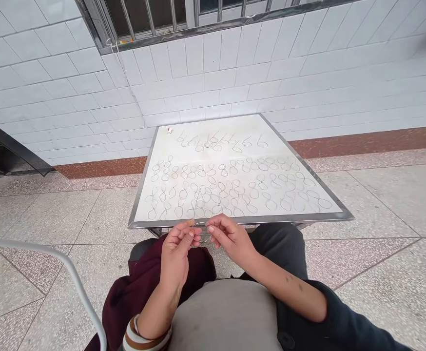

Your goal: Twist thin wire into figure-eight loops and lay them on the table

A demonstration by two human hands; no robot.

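Observation:
A thin wire loop [203, 240] is stretched between my two hands, just in front of the near edge of the white table [205, 114]. My left hand [178, 243] pinches its left side between thumb and fingers. On the other side, my right hand [231, 239] grips it with thumb and forefinger. Rows of thin wire pieces bent into figure-eight shapes [223, 169] lie across the middle and near part of the table. Farther back are several wire pieces with one loop and a loose tail [262, 141]. The wire's ends are too fine to make out.
A small white and red object [169, 130] sits at the table's far left corner. Behind stands a white tiled wall [213, 83] with a barred window [172, 19] and a hanging cord [127, 80]. A grey curved tube [70, 268] rises at my left.

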